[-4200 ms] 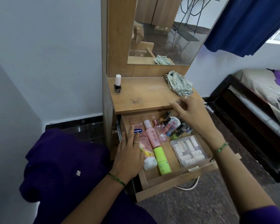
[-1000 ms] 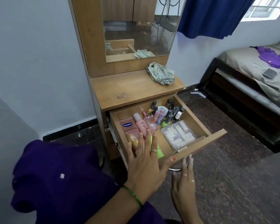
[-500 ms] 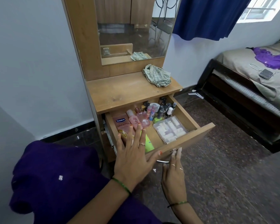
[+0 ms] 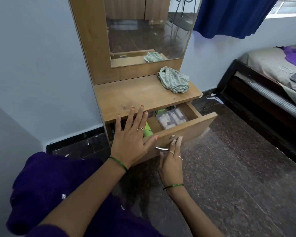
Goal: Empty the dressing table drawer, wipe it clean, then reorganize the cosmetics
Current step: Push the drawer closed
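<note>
Wooden drawer (image 4: 191,129) partly open under the tabletop (image 4: 143,94). Inside: clear box (image 4: 172,118) of white tubes, green tube (image 4: 147,130). Crumpled striped cloth (image 4: 173,79) on tabletop's right rear.

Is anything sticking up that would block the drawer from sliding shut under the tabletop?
Nothing visible. The clear box and green tube lie below the drawer rim; only the left hand hovers over the opening.

From my feed the room is evenly lit by soft daylight from the window (image 4: 287,6) at upper right, shadows are faint, the mirror (image 4: 143,28) shows a dull smeared reflection without glare, the wide lens bows the walls at the edges, and the floor (image 4: 229,177) looks slightly motion-blurred.
</note>
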